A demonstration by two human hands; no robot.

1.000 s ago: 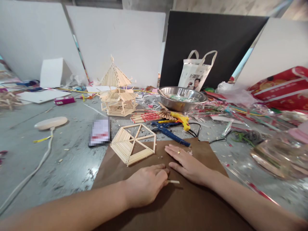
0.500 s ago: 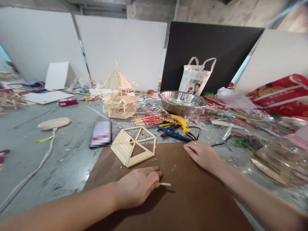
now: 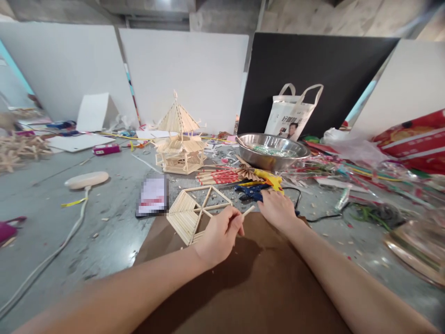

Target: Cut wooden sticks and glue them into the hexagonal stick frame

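Between the fingertips of my left hand [image 3: 222, 234] is a short, thin wooden stick [image 3: 248, 211], its free end pointing up and right. Behind that hand lies a flat hexagonal frame of sticks [image 3: 183, 211], partly filled with rows of sticks; the hand hides its near right part. My right hand [image 3: 278, 208] is over the handles of a blue cutting tool [image 3: 251, 191], its fingers curled down on them, though the grip is partly hidden. A yellow hot glue gun [image 3: 269, 178] lies just behind the tool. Beneath both hands is a brown board [image 3: 222, 297].
A stick-built pavilion model [image 3: 179, 148] stands at the back, beside a steel bowl [image 3: 273, 150]. A phone [image 3: 152, 197] lies left of the frame. Farther left is a white corded device [image 3: 86, 180]. On the right, a clear container [image 3: 417, 246] stands near plastic scraps.
My left hand has risen and moved right with the stick, now covering part of the frame. My right hand has shifted from the board's far edge onto the blue tool's handles.
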